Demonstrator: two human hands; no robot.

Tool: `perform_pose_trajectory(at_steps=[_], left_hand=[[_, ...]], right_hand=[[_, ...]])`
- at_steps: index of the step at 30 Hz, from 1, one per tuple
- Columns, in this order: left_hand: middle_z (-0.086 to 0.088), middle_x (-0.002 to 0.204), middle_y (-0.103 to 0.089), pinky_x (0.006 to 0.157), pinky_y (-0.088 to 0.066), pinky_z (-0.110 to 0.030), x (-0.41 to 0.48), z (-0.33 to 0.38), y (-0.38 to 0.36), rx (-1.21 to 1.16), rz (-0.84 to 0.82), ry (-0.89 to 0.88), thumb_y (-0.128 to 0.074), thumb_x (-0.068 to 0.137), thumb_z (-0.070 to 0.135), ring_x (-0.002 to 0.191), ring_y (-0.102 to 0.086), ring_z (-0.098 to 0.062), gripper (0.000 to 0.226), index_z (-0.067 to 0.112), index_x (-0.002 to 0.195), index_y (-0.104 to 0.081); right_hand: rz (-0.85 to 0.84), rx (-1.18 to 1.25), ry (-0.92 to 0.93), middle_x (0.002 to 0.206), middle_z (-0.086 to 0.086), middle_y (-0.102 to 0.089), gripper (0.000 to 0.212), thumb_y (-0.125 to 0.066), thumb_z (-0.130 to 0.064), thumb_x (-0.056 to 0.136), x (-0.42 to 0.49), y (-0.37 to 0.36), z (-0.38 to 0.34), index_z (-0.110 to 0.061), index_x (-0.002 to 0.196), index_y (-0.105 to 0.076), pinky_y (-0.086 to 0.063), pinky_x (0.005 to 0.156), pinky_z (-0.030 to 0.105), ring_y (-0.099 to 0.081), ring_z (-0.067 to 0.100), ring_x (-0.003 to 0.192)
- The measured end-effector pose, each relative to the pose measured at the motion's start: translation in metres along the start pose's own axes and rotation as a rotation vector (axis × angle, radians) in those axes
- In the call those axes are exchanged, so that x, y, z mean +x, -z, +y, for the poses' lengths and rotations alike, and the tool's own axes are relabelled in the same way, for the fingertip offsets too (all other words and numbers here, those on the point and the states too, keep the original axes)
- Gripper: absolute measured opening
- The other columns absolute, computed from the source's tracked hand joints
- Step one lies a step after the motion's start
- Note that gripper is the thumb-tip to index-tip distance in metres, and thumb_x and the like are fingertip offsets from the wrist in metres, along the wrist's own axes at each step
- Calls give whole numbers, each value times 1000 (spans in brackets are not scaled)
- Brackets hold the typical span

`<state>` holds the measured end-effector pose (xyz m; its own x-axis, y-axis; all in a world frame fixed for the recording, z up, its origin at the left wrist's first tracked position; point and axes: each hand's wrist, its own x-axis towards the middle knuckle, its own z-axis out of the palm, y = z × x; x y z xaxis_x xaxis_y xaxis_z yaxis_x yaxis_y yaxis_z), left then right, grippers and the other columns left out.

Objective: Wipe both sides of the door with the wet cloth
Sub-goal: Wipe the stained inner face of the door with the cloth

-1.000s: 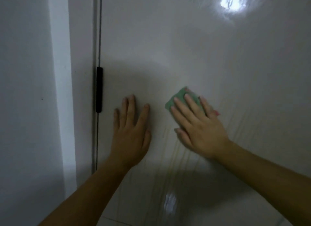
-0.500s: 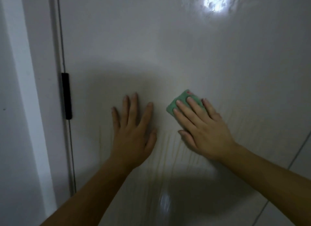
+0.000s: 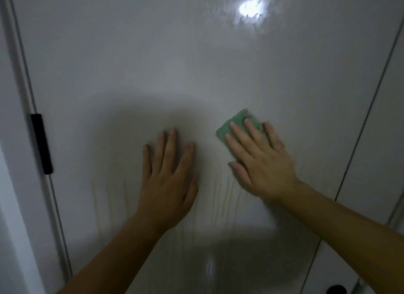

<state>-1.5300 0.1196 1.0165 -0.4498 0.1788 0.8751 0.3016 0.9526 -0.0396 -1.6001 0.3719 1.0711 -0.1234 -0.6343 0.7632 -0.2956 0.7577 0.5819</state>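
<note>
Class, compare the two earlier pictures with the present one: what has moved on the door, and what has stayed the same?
Both hands have slid rightward across the door, away from the black hinge: the right hand pushing the green cloth, the left hand beside it. Nothing was taken hold of or let go. Unchanged: the right hand presses the cloth flat, and the left palm rests on the door.

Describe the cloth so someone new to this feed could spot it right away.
Start from the white door that fills the view. The left hand presses it bare; the cloth peeks out under the fingers of the right hand. It is the only green thing there.
</note>
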Motion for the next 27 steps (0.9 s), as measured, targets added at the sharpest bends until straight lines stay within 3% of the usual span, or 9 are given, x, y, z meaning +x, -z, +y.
perform_pose_trajectory(at_steps=[2,4,8,10,15,22,27], left_hand=[[-24,168,-11,121,-12,-68,5,9,-1,-4,3,-12,-43,95,41,156,-4,-41,68,11,157,-37],[-25,167,-12,121,-13,-68,10,19,-2,-10,2,-43,-44,95,40,156,-6,-42,68,10,156,-38],[-25,167,-14,120,-15,-68,12,42,-9,-15,-7,-86,-45,95,38,156,-10,-42,67,9,155,-39],[-25,167,-14,120,-17,-68,13,52,-14,-9,-23,-106,-45,95,38,156,-10,-42,67,10,156,-38],[-25,167,-15,121,-16,-65,23,80,-25,2,-50,-186,-43,96,38,156,-11,-41,67,10,156,-37],[-24,166,-16,120,-15,-67,30,110,-37,29,-79,-176,-42,96,38,155,-13,-42,66,8,155,-40],[-26,166,-16,120,-14,-68,31,115,-39,50,-78,-153,-43,95,38,155,-12,-44,67,5,153,-41]], right_hand=[[42,13,-195,170,6,-11,69,-39,-46,104,7,4,21,-15,162,-19,-4,126,56,-10,31,158],[46,48,-272,170,8,-8,70,-37,-48,104,-1,5,22,-15,163,-16,-3,126,57,-5,33,158],[-53,36,-13,167,10,-23,69,-49,-47,101,-54,1,5,-14,159,-30,-12,125,57,-20,33,155],[-53,16,3,167,8,-24,66,-47,-46,103,-61,4,25,-16,159,-30,-12,125,56,-21,31,155],[11,15,-386,171,7,-3,72,-33,-48,104,-53,9,65,-17,163,-8,2,126,55,-4,33,158],[-74,29,-67,167,7,-19,68,-46,-46,104,-119,6,53,-17,160,-21,-12,124,59,-18,31,156],[23,36,-403,171,3,3,68,-29,-47,106,-96,9,99,-19,164,-5,4,125,56,-3,32,158]])
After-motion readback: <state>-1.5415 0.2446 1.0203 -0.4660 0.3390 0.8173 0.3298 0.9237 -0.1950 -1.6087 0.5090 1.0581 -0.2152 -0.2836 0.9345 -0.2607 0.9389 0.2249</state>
